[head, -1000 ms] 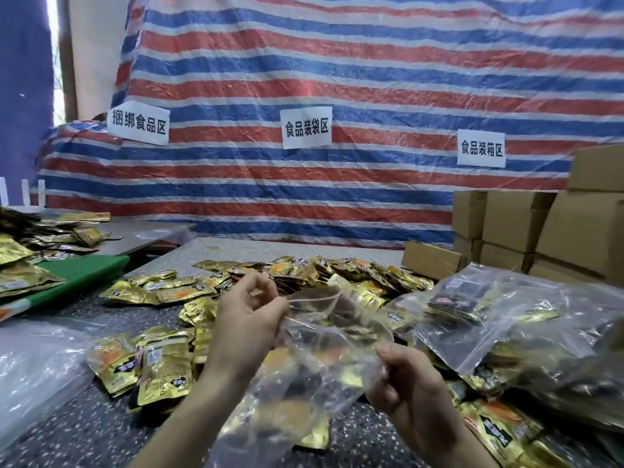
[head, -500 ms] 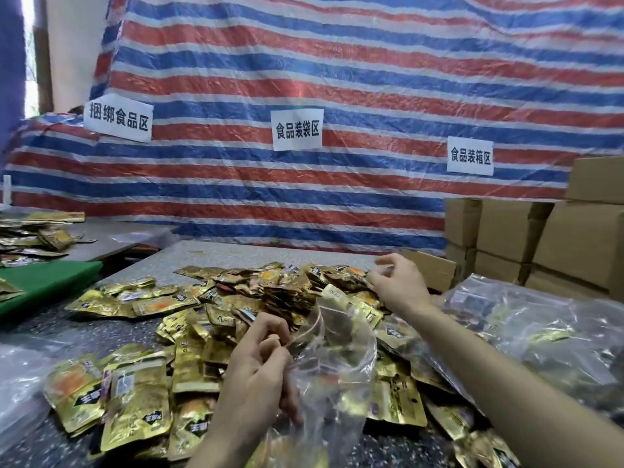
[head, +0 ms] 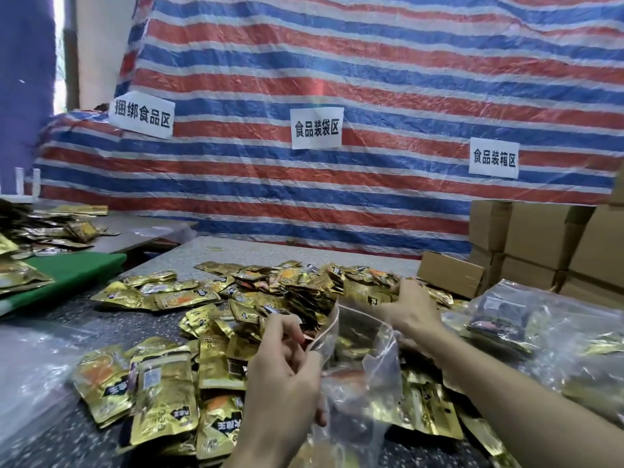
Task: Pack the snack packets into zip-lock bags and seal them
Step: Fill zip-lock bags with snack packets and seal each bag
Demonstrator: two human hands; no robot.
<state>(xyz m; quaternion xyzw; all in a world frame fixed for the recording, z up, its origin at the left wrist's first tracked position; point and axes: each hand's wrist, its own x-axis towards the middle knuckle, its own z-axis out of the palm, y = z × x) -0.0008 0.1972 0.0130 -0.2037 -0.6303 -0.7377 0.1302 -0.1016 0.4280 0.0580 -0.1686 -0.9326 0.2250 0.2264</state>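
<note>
Now your left hand (head: pixel 287 366) pinches the zip-lock bag (head: pixel 368 383) open, right hand (head: pixel 410 310) fingers (head: pixel 394 296) clamp a packet (head: pixel 369 298); full bags (head: pixel 499 319) at three o'clock, many loose packets (head: pixel 270 293) left at twelve

Gold snack packets (head: pixel 287 292) lie heaped — clear zip-lock bag (head: pixel 371 376) gapes open.

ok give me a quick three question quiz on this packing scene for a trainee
1. True or false: the left hand holds the zip-lock bag open at its mouth.
2. The right hand grips: A) snack packets, B) scissors, C) a tape roll?
3. How many paper signs hang on the striped tarp?
Key: 1 true; 2 A; 3 three.
</note>
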